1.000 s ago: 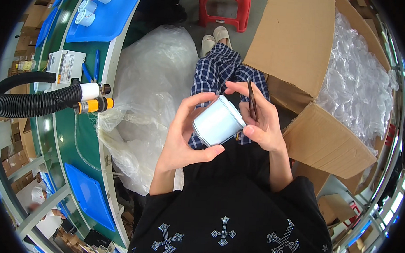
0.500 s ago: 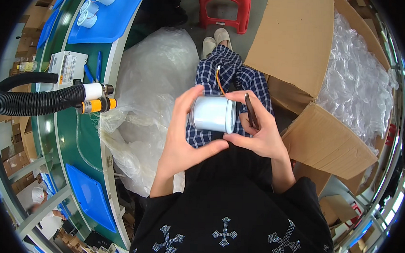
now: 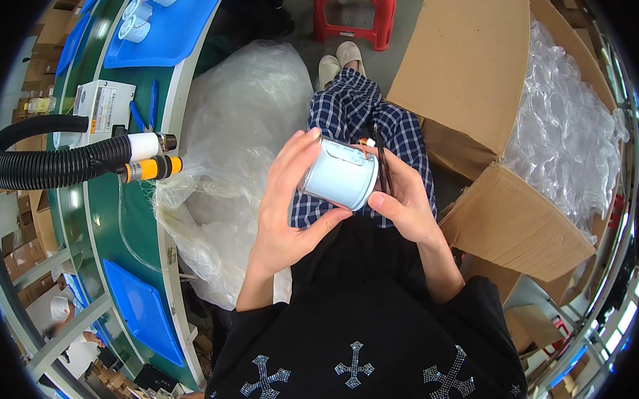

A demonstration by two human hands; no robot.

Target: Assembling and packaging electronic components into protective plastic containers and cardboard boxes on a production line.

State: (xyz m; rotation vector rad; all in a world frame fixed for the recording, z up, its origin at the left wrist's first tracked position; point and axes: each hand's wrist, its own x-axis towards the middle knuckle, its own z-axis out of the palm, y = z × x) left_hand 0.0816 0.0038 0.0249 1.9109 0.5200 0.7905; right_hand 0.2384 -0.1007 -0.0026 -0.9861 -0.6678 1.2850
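We see both bare hands meeting in front of the person's lap, with a pale blue cup between them, held up over the checked trousers and tipped on its side. The left hand curves around the cup's left end; we find its fingers spread moderately wide, bent over the top left of the cup, with the thumb under its lower edge. The right hand is at the other end, its fingers narrower and curled around dark tweezers, which point away from the body just beside the cup. We see the right thumb close to the cup's right edge, though we cannot tell how firmly it presses there, and the hidden fingertips we cannot make out. A thin wire with a small white plug sticks up by the cup's upper right edge. To the left we have a green table bearing a blue tray with three similar cups, a white box, a blue-handled tool, a ribbed black hose and another blue tray. A large clear plastic bag bulges between the table and the legs. On the right we see an open cardboard box full of clear plastic pieces, and beyond the shoes a red stool.
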